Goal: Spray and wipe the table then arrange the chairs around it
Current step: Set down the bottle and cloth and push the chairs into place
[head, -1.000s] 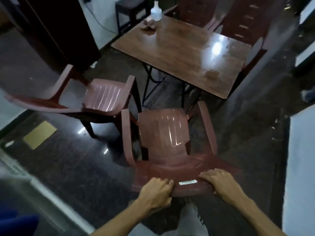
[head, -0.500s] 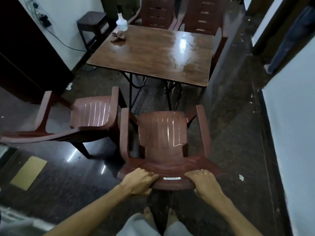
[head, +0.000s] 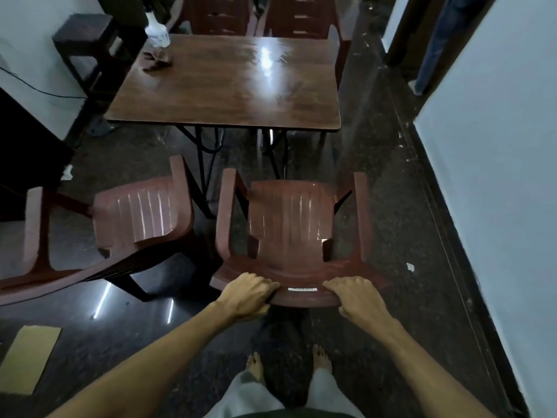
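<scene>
A maroon plastic armchair (head: 289, 218) stands in front of me, facing the near edge of the brown wooden table (head: 229, 89). My left hand (head: 248, 294) and my right hand (head: 355, 300) both grip the top rim of its backrest. A second maroon chair (head: 141, 212) stands to its left, angled. Two more maroon chairs (head: 217, 16) (head: 301, 16) stand at the table's far side. A clear spray bottle (head: 157, 34) and a crumpled brown cloth (head: 156, 59) sit on the table's far left corner.
A white wall (head: 494, 152) runs along the right, close to the held chair. A dark stool (head: 87, 34) stands by the left wall. A cardboard piece (head: 28, 357) lies on the dark glossy floor at lower left. My bare feet (head: 256, 365) are below the chair.
The held chair and my view have swung round so the chair now faces the table's near edge squarely. Both hands keep their grip on the backrest.
</scene>
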Demonstrator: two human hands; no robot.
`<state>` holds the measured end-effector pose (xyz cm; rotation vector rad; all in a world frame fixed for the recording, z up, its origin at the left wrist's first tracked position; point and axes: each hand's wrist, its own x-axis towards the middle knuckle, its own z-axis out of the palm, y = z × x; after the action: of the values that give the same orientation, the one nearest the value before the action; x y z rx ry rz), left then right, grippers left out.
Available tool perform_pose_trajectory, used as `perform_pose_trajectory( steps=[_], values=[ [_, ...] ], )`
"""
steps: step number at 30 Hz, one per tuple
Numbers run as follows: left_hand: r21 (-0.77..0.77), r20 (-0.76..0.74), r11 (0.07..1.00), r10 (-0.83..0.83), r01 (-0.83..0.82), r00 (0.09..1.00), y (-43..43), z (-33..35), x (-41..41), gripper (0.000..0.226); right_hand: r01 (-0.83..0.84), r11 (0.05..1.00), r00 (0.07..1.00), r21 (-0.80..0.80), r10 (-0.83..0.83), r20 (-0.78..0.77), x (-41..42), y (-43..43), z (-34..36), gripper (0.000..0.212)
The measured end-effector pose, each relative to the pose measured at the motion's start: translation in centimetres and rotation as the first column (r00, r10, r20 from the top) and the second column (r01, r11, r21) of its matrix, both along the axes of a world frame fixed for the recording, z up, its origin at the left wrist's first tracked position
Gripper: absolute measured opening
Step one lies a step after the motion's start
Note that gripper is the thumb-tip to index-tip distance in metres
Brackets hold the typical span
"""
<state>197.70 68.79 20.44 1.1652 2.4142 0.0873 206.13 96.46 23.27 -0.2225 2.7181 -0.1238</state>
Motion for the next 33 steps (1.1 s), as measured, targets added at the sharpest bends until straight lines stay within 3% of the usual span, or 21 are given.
perform_pose_trajectory(
  steps=[6,11,16,25,33],
  values=[
    [-0.017,-0.017,0.999,-0.045,0.045,0.999,-0.5,1.9,0.1,0.087,-0.02,1.0,0.999,0.024,0.019,0.028,0.0,-1.2,0.5,0.063],
    [-0.019,-0.004,1.0,0.015,-0.015,1.0,0.6,2.2,0.5,0.072,-0.034,0.998,0.999,0.047,0.032,0.044,-0.5,-0.2,0.8,0.062],
    [-0.003,-0.016,0.997,0.077,-0.077,0.997,0.9,2.4,1.2,0.079,-0.05,0.998,0.998,0.045,0.049,0.033,-0.6,0.3,0.8,0.058],
    [-0.031,-0.011,0.99,0.136,-0.136,0.991,2.0,2.0,1.9,0.056,-0.048,0.999,0.999,0.01,0.048,0.01,-0.3,1.5,0.7,0.06],
    [-0.058,0.011,0.985,0.161,-0.16,0.987,2.1,1.9,1.6,0.059,-0.047,0.999,0.999,0.012,0.047,0.024,-0.6,2.0,0.1,0.061]
  ],
)
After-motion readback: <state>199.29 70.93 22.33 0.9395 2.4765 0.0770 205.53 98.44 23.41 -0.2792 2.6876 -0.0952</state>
